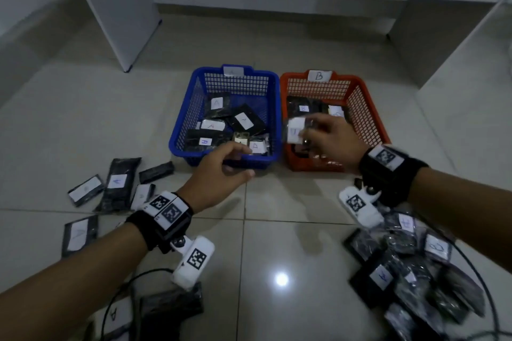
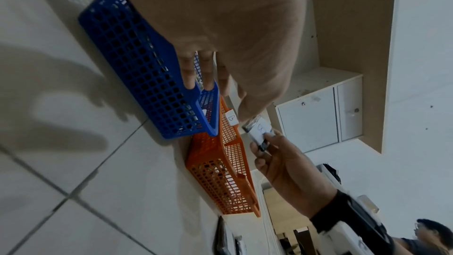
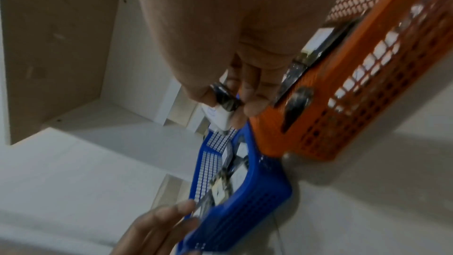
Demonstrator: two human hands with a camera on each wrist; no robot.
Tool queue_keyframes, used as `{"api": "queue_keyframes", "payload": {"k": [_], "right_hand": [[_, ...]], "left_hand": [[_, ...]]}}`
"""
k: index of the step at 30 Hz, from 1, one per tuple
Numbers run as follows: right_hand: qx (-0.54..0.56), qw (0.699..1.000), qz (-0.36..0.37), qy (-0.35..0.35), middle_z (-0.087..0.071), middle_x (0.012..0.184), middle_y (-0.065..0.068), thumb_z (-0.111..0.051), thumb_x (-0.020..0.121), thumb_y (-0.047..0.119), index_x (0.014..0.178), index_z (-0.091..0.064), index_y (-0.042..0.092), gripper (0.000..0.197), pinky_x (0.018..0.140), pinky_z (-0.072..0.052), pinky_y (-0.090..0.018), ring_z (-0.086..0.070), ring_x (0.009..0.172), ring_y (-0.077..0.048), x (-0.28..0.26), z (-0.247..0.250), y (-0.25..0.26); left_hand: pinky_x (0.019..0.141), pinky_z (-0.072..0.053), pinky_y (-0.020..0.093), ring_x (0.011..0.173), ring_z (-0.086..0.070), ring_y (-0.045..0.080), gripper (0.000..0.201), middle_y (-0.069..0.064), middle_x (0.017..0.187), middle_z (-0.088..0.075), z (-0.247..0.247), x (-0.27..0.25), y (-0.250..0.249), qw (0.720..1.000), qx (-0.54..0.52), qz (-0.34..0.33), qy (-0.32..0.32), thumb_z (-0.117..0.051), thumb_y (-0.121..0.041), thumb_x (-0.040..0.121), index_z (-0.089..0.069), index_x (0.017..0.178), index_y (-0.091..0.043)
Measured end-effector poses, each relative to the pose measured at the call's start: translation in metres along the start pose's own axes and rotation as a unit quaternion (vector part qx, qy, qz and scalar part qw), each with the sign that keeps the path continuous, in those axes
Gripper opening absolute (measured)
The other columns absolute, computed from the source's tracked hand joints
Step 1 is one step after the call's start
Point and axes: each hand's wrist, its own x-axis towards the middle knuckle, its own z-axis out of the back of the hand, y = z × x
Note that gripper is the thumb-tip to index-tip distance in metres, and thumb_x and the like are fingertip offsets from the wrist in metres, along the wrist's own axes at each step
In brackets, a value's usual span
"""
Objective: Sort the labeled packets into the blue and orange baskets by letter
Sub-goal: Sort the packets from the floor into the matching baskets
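Now right hand (image 1: 329,144) pinches packet (image 1: 296,130); left hand (image 1: 219,174) relaxed.

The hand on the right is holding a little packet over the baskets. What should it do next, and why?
Probably let go, dropping the packet into the orange basket. The right hand pinches it just above that basket's left side, its label looks like a B in the left wrist view, and the basket's tag reads B. The left hand is empty.

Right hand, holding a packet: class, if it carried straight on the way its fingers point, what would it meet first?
Probably the blue basket: the right hand points leftward over the orange basket, towards the blue basket's near wall. Its height is unclear, so it might pass above the rim.
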Motion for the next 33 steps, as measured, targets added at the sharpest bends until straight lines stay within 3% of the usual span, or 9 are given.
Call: {"api": "queue_keyframes", "payload": {"k": [3,5,9,11,16,19,25,28,33], "right_hand": [[-0.040,0.998,-0.008,-0.055,-0.071,0.094,-0.017,-0.068,0.093,0.007,0.124,-0.059,0.009,0.032,0.056,-0.061,-0.032,-0.072,0.064,-0.013,0.014,0.034,-0.014],[-0.069,0.994,-0.023,-0.081,-0.069,0.087,-0.013,-0.072,0.089,0.005,0.115,-0.059,0.003,0.029,0.050,-0.056,-0.023,-0.069,0.058,-0.007,0.020,0.052,-0.026],[-0.153,0.985,-0.060,-0.053,-0.076,0.090,-0.006,-0.082,0.081,0.018,0.101,-0.070,0.005,0.027,0.085,-0.059,-0.041,-0.074,0.086,-0.021,0.030,0.063,-0.052],[-0.168,0.983,-0.065,-0.025,-0.076,0.092,-0.005,-0.083,0.079,0.019,0.097,-0.072,0.009,0.023,0.090,-0.057,-0.040,-0.073,0.091,-0.021,0.031,0.056,-0.060],[-0.247,0.967,-0.052,0.012,-0.072,0.094,-0.001,-0.082,0.081,0.026,0.095,-0.071,0.017,0.020,0.076,-0.057,-0.033,-0.070,0.084,-0.017,0.038,0.033,-0.068],[-0.315,0.946,-0.058,0.046,-0.072,0.094,0.001,-0.078,0.084,0.033,0.091,-0.075,0.024,0.012,0.072,-0.048,-0.027,-0.066,0.085,-0.017,0.041,0.030,-0.065],[-0.332,0.938,-0.067,0.078,-0.075,0.093,-0.002,-0.076,0.085,0.033,0.096,-0.079,0.021,0.017,0.069,-0.049,-0.023,-0.066,0.084,-0.015,0.046,0.030,-0.055],[-0.349,0.935,-0.055,0.030,-0.073,0.090,-0.001,-0.074,0.085,0.042,0.093,-0.077,0.021,0.022,0.070,-0.044,-0.027,-0.065,0.083,-0.016,0.050,0.029,-0.044],[-0.305,0.946,0.078,-0.070,-0.070,0.086,-0.003,-0.067,0.089,0.024,0.092,-0.070,0.017,0.009,0.071,-0.049,-0.032,-0.065,0.077,-0.019,0.052,-0.004,-0.001]], "left_hand": [[0.086,-0.050,0.023,0.112,-0.056,0.000,0.037,-0.015,0.121,-0.058,-0.009,0.010,0.000,0.999,0.023,-0.030,0.001,-0.078,-0.020,0.082,-0.061,0.111,-0.034],[0.083,-0.052,0.021,0.111,-0.056,0.001,0.039,-0.016,0.126,-0.054,-0.015,0.011,0.002,0.999,0.034,-0.039,0.005,-0.078,-0.018,0.082,-0.061,0.113,-0.033],[0.085,-0.050,0.016,0.109,-0.056,0.001,0.040,-0.018,0.126,-0.051,-0.018,0.006,0.009,0.997,0.056,-0.047,0.022,-0.078,-0.017,0.081,-0.061,0.115,-0.030],[0.086,-0.049,0.016,0.107,-0.058,0.004,0.037,-0.014,0.122,-0.054,-0.017,0.004,0.012,0.998,0.047,-0.045,0.026,-0.078,-0.017,0.082,-0.062,0.113,-0.029],[0.071,-0.044,0.008,0.092,-0.065,0.008,0.023,-0.010,0.107,-0.068,-0.012,-0.006,0.018,0.999,0.010,0.020,0.045,-0.075,-0.015,0.085,-0.065,0.103,-0.025],[0.068,-0.044,0.008,0.087,-0.064,0.010,0.022,-0.009,0.104,-0.068,-0.001,-0.017,0.026,0.997,0.027,0.038,0.069,-0.074,-0.015,0.086,-0.065,0.104,-0.025],[0.066,-0.044,0.009,0.086,-0.064,0.009,0.021,-0.012,0.103,-0.068,0.028,-0.035,0.043,0.994,0.070,0.060,0.060,-0.074,-0.020,0.086,-0.066,0.104,-0.028],[0.066,-0.044,0.009,0.084,-0.064,0.010,0.020,-0.011,0.101,-0.069,0.043,-0.044,0.048,0.994,0.076,0.060,0.040,-0.074,-0.019,0.086,-0.066,0.103,-0.026],[0.066,-0.045,0.010,0.078,-0.062,0.005,0.019,-0.007,0.095,-0.069,0.076,-0.068,0.061,0.991,0.102,0.087,-0.013,-0.075,-0.017,0.085,-0.067,0.100,-0.024]]}}
